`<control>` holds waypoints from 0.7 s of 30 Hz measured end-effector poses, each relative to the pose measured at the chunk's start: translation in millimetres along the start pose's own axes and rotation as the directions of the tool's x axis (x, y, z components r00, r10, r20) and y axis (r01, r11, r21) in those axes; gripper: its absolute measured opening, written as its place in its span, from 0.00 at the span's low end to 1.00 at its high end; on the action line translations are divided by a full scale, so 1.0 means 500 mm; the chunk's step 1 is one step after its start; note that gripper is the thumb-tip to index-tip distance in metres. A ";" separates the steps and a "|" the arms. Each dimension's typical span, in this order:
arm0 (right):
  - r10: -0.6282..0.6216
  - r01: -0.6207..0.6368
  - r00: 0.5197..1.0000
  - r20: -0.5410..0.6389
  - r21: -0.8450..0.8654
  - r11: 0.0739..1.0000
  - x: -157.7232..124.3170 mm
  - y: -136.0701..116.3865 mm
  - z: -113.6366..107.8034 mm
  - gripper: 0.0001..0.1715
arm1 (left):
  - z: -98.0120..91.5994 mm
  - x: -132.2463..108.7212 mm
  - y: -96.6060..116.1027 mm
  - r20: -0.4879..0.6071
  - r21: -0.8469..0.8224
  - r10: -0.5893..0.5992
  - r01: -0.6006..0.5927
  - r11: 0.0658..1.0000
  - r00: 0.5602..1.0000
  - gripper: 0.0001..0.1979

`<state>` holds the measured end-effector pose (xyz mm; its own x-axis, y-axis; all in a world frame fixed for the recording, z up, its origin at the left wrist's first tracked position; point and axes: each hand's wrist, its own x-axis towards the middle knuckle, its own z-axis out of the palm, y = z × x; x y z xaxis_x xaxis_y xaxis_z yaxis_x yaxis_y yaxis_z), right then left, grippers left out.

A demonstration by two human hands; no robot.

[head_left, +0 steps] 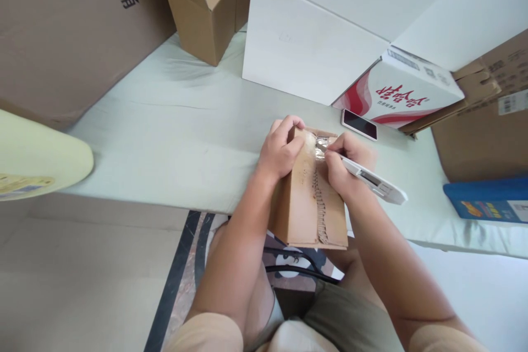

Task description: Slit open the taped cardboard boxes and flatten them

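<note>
A small brown cardboard box [303,192] sits tilted at the table's near edge, partly over my lap. A ragged, torn-looking line runs down its upper face, with a shiny strip of clear tape [321,148] at the far end. My left hand [282,146] is closed around the far left corner of the box, thumb on top. In my right hand [346,162] is a white utility knife [377,181], its handle pointing back to the right. The knife's front end is at the taped part of the seam, and my fingers partly hide it.
A dark-screened phone [359,124] lies beyond my right hand, before a white and red carton [402,88]. Large white boxes [305,38] stand behind. Brown cartons [206,16] are at the back left, a blue box [487,201] at the right, and a pale yellow-green container [41,154] at the left.
</note>
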<state>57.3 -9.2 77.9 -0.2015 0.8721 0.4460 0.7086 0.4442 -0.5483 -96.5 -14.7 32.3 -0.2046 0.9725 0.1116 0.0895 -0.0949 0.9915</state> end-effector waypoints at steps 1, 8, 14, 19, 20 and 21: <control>0.009 -0.009 1.000 -0.005 0.006 1.000 0.000 0.001 0.000 0.04 | 0.000 -0.001 0.000 -0.006 -0.005 0.006 -0.006 1.000 1.000 0.09; 0.094 -0.093 0.995 -0.016 0.068 0.993 0.003 -0.002 -0.001 0.04 | 0.005 -0.003 -0.006 -0.023 -0.015 0.006 -0.006 1.000 1.000 0.10; 0.071 -0.071 0.997 -0.001 -0.057 0.996 0.009 -0.012 0.002 0.03 | 0.006 -0.005 -0.009 -0.034 -0.030 0.017 -0.018 0.999 0.999 0.10; 0.174 -0.166 0.984 -0.028 0.181 0.969 0.004 0.005 0.003 0.05 | 0.005 -0.007 -0.007 -0.042 -0.026 0.000 -0.001 1.000 0.999 0.10; 0.189 -0.180 0.982 -0.023 0.217 0.959 0.004 0.007 0.003 0.05 | 0.005 -0.007 -0.005 -0.040 -0.024 -0.008 0.007 1.000 0.999 0.10; 0.192 -0.183 0.981 -0.016 0.230 0.956 0.004 0.008 0.004 0.05 | 0.005 -0.007 -0.004 -0.035 -0.023 -0.014 0.013 1.000 0.999 0.10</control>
<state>58.4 -5.1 75.5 -0.0510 0.9378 0.3435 0.5589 0.3119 -0.7684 -93.7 -17.6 29.6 -0.2402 0.9656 0.1000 0.0647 -0.0869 0.9941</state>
